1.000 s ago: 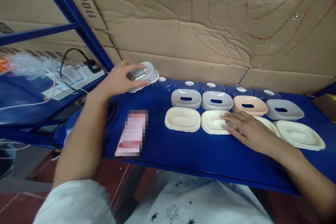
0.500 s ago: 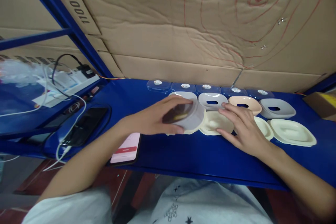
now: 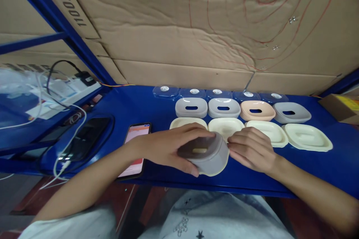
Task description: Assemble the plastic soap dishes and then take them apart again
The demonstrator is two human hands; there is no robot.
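Over the table's front part, a grey soap dish (image 3: 215, 158) with a slot in its base is held on its side. My left hand (image 3: 171, 145) grips it from the left, thumb below and fingers above. A cream rim shows along its right edge. My right hand (image 3: 251, 149) has its fingers curled and pressed at that edge; the fingertips are partly hidden. Just behind are several cream trays (image 3: 308, 137) in a row. Beyond them stand grey slotted trays (image 3: 224, 109) and a peach slotted tray (image 3: 258, 110).
Clear lids (image 3: 165, 91) with round stickers line the back of the blue table (image 3: 134, 104). A lit phone (image 3: 137, 132) lies left of the trays, and a dark phone (image 3: 86, 136) with cables farther left. A cardboard box (image 3: 340, 108) stands at the right edge.
My left hand has brought the grey soap dish toward me, away from the cream trays. My right hand has drawn closer to it, its fingers curling in from an open spread to meet its edge.
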